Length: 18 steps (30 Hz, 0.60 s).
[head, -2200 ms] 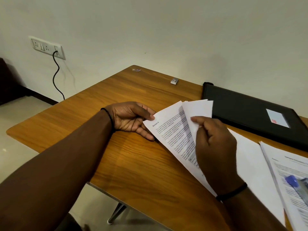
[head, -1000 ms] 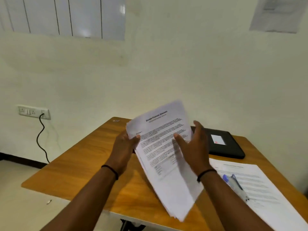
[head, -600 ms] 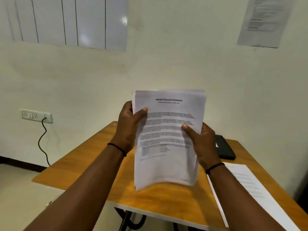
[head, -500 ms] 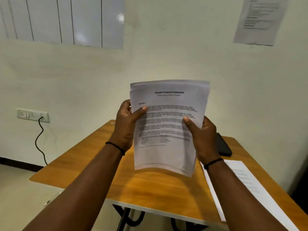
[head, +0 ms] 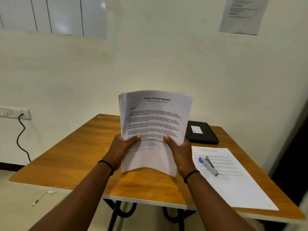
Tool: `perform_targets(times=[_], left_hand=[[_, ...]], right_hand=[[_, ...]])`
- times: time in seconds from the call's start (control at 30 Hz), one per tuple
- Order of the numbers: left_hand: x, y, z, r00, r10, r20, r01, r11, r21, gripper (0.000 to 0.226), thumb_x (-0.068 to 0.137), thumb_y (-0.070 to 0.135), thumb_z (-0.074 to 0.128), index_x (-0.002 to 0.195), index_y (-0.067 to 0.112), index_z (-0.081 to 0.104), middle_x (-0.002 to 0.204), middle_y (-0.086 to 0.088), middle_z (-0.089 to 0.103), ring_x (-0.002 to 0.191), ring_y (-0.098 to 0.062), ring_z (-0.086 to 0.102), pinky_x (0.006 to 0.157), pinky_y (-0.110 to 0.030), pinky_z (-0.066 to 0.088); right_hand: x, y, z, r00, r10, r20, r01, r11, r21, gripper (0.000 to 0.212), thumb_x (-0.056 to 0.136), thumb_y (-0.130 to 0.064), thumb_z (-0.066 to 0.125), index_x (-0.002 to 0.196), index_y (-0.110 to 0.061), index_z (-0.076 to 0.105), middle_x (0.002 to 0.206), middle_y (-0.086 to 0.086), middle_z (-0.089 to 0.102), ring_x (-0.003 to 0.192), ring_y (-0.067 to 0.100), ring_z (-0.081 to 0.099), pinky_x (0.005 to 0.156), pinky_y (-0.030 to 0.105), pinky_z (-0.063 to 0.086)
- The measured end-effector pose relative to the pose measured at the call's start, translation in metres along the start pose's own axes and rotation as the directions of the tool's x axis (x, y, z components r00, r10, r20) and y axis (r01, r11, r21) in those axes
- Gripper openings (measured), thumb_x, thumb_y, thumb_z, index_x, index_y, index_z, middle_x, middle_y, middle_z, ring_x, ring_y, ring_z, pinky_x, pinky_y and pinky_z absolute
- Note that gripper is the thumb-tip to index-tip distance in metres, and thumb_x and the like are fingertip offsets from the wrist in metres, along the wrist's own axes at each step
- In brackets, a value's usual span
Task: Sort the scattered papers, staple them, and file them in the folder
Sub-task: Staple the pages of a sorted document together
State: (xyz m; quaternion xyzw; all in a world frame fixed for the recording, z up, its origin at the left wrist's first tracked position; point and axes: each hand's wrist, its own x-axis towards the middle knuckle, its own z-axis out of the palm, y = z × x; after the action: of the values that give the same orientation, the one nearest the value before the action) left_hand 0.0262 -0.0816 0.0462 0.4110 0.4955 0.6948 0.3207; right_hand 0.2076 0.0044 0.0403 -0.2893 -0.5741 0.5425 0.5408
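Observation:
I hold a stack of printed papers [head: 155,124] upright above the wooden table [head: 80,152], its top page headed with a title. My left hand [head: 122,148] grips the stack's lower left side, thumb across the front. My right hand [head: 180,153] grips the lower right side the same way. The bottom edge hangs just over the tabletop. A black folder [head: 202,133] with a white label lies shut at the back right. A blue and clear stapler [head: 208,165] lies on another set of printed sheets [head: 233,179] at the right.
The table stands against a pale wall. A wall socket [head: 15,112] with a black cable is at the left. A small utensil [head: 42,197] lies on the floor under the table's left front. A notice [head: 241,14] hangs on the wall.
The sheets were fanned flat on the table, then gathered and raised upright. In the last half second the stack dropped lower and both hands slid down its sides.

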Motion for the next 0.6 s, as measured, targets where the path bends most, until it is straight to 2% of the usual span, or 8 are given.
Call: perform_targets(times=[0.1,0.2,0.3,0.33,0.4,0.47,0.5,0.6], left_hand=[[-0.002,-0.016,-0.001,0.998,-0.047,-0.037,0.049,0.997,0.053,0.02,0.088,0.019,0.071,0.108,0.018,0.07,0.1,0.003,0.077,0.09,-0.016,0.073,0.068,-0.021,0.058],[0.005,-0.018,-0.004,0.995,0.0,-0.097,0.007,0.997,0.07,0.017,0.09,0.018,0.07,0.107,0.017,0.07,0.103,0.0,0.076,0.089,-0.019,0.073,0.07,-0.026,0.058],[0.013,-0.008,-0.01,0.989,0.044,-0.139,-0.044,0.999,0.009,0.019,0.091,0.014,0.068,0.11,0.014,0.069,0.102,0.002,0.075,0.089,-0.017,0.073,0.074,-0.027,0.059],[0.015,-0.005,-0.013,0.987,0.055,-0.149,-0.056,0.998,-0.002,0.021,0.092,0.012,0.067,0.113,0.012,0.068,0.104,0.001,0.075,0.09,-0.017,0.073,0.075,-0.027,0.059],[0.019,0.0,-0.02,0.985,0.071,-0.158,-0.071,0.997,0.007,0.02,0.093,0.01,0.065,0.113,0.01,0.068,0.105,-0.002,0.074,0.093,-0.02,0.073,0.077,-0.029,0.059],[0.02,-0.001,-0.027,0.984,0.081,-0.156,-0.078,0.997,0.027,0.017,0.094,0.011,0.065,0.11,0.012,0.068,0.105,-0.003,0.074,0.094,-0.021,0.072,0.078,-0.031,0.059],[0.02,-0.002,-0.03,0.984,0.081,-0.156,-0.077,0.996,0.033,0.016,0.094,0.012,0.065,0.109,0.013,0.068,0.105,-0.004,0.074,0.094,-0.021,0.072,0.08,-0.033,0.058],[0.017,-0.004,-0.034,0.984,0.084,-0.157,-0.079,0.996,0.035,0.014,0.094,0.013,0.065,0.108,0.014,0.068,0.103,-0.002,0.075,0.091,-0.019,0.073,0.078,-0.03,0.058]], right_hand=[[-0.004,0.023,-0.005,0.999,0.049,0.007,-0.048,0.992,-0.12,0.015,0.09,-0.027,0.07,0.1,-0.033,0.061,0.098,-0.011,0.07,0.088,0.01,0.069,0.061,0.013,0.053],[-0.004,0.029,-0.014,0.997,0.071,0.005,-0.07,0.992,-0.104,0.021,0.093,-0.044,0.058,0.105,-0.027,0.061,0.101,-0.004,0.072,0.089,0.014,0.071,0.07,0.024,0.059],[-0.003,0.03,-0.04,0.981,-0.065,-0.185,-0.004,0.935,-0.354,0.03,0.099,-0.045,0.051,0.091,-0.019,0.063,0.081,0.0,0.068,0.073,0.009,0.063,0.066,0.026,0.054],[-0.001,0.033,-0.053,0.963,-0.152,-0.222,0.019,0.862,-0.507,0.026,0.1,-0.04,0.053,0.086,-0.02,0.063,0.079,0.002,0.066,0.072,0.01,0.06,0.065,0.028,0.051],[0.003,0.042,-0.081,0.939,-0.265,-0.22,-0.039,0.553,-0.833,0.012,0.096,-0.032,0.059,0.097,-0.023,0.066,0.096,0.002,0.068,0.088,0.015,0.06,0.077,0.032,0.052],[0.005,0.05,-0.101,0.946,-0.249,-0.206,-0.162,0.187,-0.969,0.026,0.095,-0.032,0.059,0.12,-0.023,0.063,0.116,0.003,0.065,0.106,0.02,0.058,0.088,0.033,0.05],[0.004,0.053,-0.108,0.955,-0.216,-0.202,-0.19,0.072,-0.979,0.031,0.096,-0.032,0.057,0.126,-0.024,0.06,0.119,0.004,0.064,0.108,0.021,0.057,0.089,0.032,0.049],[0.003,0.052,-0.114,0.969,-0.135,-0.206,-0.208,-0.004,-0.978,0.033,0.098,-0.029,0.053,0.131,-0.026,0.054,0.115,0.004,0.066,0.102,0.02,0.059,0.086,0.03,0.049]])
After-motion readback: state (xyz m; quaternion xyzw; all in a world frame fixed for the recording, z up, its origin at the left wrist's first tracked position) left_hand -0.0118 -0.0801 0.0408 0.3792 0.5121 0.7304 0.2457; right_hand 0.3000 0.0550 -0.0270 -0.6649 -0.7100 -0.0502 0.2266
